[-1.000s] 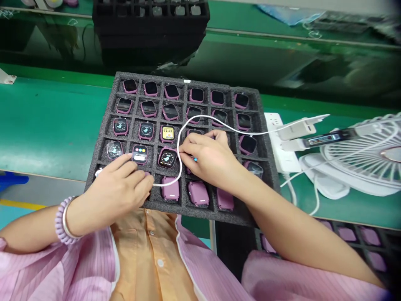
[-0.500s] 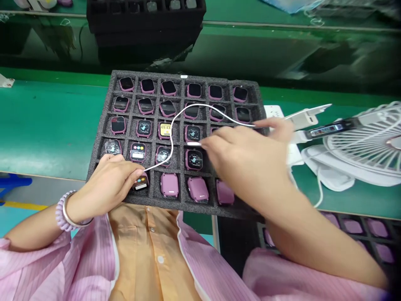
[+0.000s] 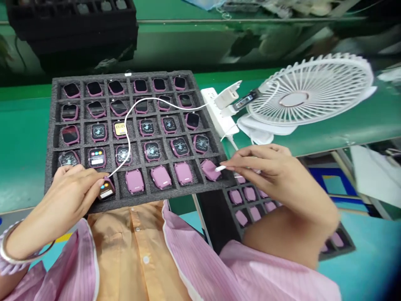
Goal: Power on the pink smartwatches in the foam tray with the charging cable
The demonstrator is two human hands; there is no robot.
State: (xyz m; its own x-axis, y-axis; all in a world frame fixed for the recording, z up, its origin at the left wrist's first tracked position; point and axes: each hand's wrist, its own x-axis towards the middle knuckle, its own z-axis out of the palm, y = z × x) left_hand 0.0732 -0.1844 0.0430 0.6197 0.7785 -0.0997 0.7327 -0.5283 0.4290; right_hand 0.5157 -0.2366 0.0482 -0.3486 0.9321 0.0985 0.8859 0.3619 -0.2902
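My left hand (image 3: 75, 186) is closed at the front left of a dark foam tray (image 3: 122, 201), its thumb and forefinger pinching the end of a white cable (image 3: 129, 142). Under those fingertips a smartwatch (image 3: 107, 191) shows a lit screen. The cable arcs over the tray to the power strip. Between the fingertips of my right hand (image 3: 266, 165) is a small white stick-like piece (image 3: 220, 168), at a purple watch (image 3: 210, 170) lying face down in the front right compartment. Whether the piece touches that watch I cannot tell.
Behind my right hand stand a white power strip (image 3: 221, 119) with plugs in it and a white fan (image 3: 294, 100). A second tray (image 3: 233, 209) of purple watches lies lower right. Dark trays (image 3: 75, 29) are stacked on the shelf at the back left.
My right hand has moved right and toward me with the white piece, from mid-tray to the front right compartment. My left hand stays at the same watch. The view has swung right.
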